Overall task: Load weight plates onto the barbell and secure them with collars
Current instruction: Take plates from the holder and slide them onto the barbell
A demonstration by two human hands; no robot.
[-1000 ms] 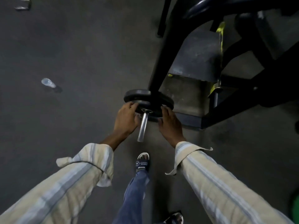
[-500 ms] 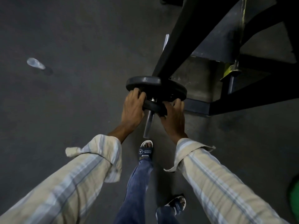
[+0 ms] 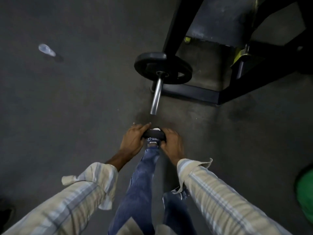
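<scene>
A large black weight plate (image 3: 149, 68) sits far up the steel barbell sleeve (image 3: 156, 97), whose bare end points toward me. My left hand (image 3: 133, 141) and my right hand (image 3: 171, 144) are curled, facing each other, low and near my body, well short of the sleeve's tip. Between them is a small dark plate (image 3: 153, 134) seen edge-on, gripped at both sides. It overlaps my sandal (image 3: 155, 128) below, so its outline is hard to separate. No collar is in view.
A black rack frame (image 3: 189, 94) with yellow-marked parts stands on the floor behind and right of the plate. A clear plastic bottle (image 3: 46, 50) lies on the dark floor at the left. A green thing (image 3: 304, 195) shows at the right edge.
Both hands have come off the sleeve and drawn back toward my body, with the small plate between them. Only the large plate stays on the bar. The camera tilted down.
</scene>
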